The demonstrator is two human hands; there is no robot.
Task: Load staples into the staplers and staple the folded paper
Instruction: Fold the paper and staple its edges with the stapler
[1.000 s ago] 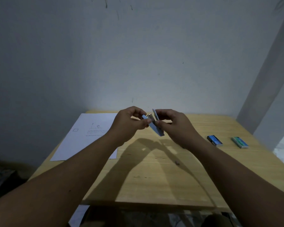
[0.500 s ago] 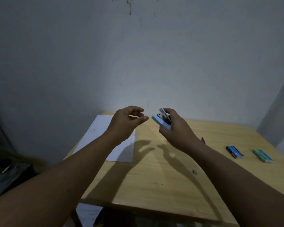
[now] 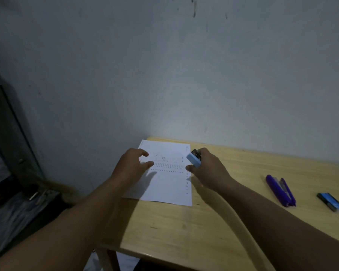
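A white printed sheet of paper [image 3: 168,184] lies flat on the wooden table [image 3: 213,227] near its far left corner. My left hand [image 3: 132,166] hovers over the sheet's left edge, fingers apart and holding nothing. My right hand [image 3: 207,169] is at the sheet's right edge and grips a small light-blue stapler [image 3: 194,158], its metal top pointing up and away. A purple stapler [image 3: 280,190] lies hinged open on the table to the right.
A blue staple box [image 3: 331,201] lies at the right edge of view, beyond the purple stapler. A grey wall stands right behind the table. Dark clutter and cloth [image 3: 18,208] sit on the floor to the left of the table.
My view turned left and down. My left hand let go of the light-blue stapler, and both hands dropped from mid-air to the paper, the right one still carrying the stapler.
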